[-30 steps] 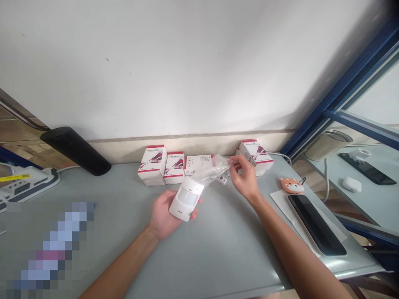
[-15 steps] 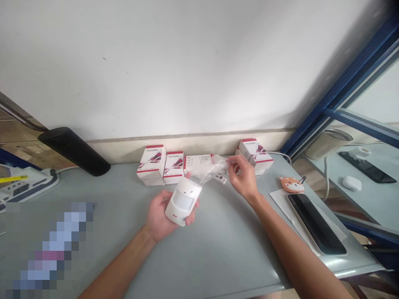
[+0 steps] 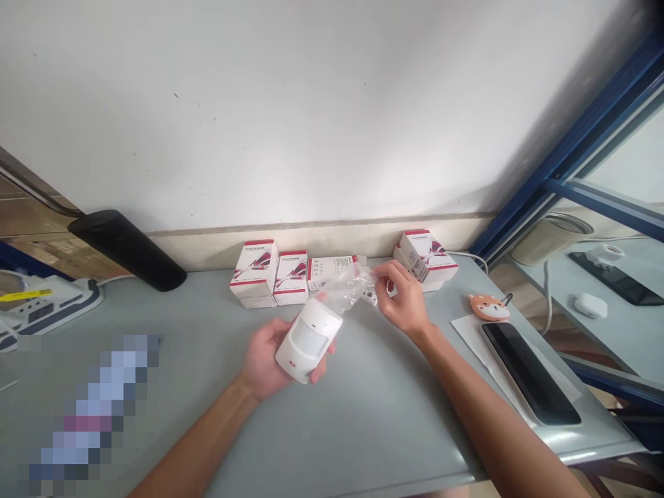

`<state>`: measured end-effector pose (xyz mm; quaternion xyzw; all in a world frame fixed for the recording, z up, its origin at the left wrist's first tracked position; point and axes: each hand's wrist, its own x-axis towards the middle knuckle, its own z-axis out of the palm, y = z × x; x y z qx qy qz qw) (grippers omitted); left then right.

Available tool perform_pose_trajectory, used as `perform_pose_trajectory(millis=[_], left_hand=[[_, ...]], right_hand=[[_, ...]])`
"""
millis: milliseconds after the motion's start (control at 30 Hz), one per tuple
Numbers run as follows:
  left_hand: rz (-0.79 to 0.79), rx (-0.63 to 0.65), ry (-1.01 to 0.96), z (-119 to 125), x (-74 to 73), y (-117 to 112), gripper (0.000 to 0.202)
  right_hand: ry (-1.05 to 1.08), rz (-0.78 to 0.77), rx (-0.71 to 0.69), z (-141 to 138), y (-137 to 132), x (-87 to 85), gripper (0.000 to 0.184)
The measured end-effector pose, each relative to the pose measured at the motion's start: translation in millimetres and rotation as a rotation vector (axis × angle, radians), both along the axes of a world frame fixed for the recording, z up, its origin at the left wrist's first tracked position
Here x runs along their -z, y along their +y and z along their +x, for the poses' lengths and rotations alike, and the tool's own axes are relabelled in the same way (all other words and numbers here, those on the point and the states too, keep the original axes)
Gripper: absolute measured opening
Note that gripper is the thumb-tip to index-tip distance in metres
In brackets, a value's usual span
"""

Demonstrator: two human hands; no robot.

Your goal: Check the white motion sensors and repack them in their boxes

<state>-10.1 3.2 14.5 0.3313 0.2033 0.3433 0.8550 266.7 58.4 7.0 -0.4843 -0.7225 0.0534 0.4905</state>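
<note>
White plastic motion sensor (image 3: 308, 340) lay gripped in the left hand (image 3: 270, 356), above the desk (image 3: 363, 415). Beside the sensor, the right hand (image 3: 402, 301) pinched a clear bag (image 3: 348, 290). A loose grip could drop the sensor; the thin bag could tear.

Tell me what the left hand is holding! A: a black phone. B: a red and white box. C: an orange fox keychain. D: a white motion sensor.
D: the left hand is wrapped around a white motion sensor with a curved lens window, while the right hand pinches a clear plastic bag next to it.
</note>
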Motion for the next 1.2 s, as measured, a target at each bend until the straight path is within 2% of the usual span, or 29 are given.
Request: perform_pose_trajectory(millis=[167, 300, 500, 667, 800, 900, 1000, 1067, 1200], left_hand=[[-0.020, 0.155, -0.017, 0, 6.1, -1, 0.070], [0.005, 0.179, -0.098, -1, 6.0, -1, 0.068], [-0.029, 0.221, -0.025, -1, 5.7, 0, 0.068], [-0.084, 0.190, 0.046, 4, 4.0, -1, 0.070], [-0.086, 0.100, 0.028, 4, 2.3, 2, 0.069], [-0.097, 0.082, 0.006, 2, 1.4, 4, 0.069], [-0.116, 0.113, -0.010, 1, 1.4, 3, 0.071], [-0.119, 0.134, -0.014, 2, 2.0, 1, 0.073], [-0.110, 0.113, -0.031, 3, 3.7, -2, 0.072]], right_hand=[[-0.030, -0.009, 0.015, 2, 0, 1.9, 0.023], [-0.052, -0.021, 0.016, 2, 0, 2.1, 0.024], [-0.036, -0.011, -0.018, 3, -1, 2.7, 0.024], [0.078, 0.020, 0.020, 7, 5, 2.5, 0.023], [0.150, -0.017, 0.041, 12, 9, 1.9, 0.018], [0.166, -0.040, 0.056, 15, 9, 0.5, 0.016], [0.151, -0.097, 0.034, 13, 8, -1.4, 0.016], [0.214, -0.175, -0.022, 8, 6, -2.4, 0.021], [0.621, -0.428, -0.248, -2, 6, -4.0, 0.051]])
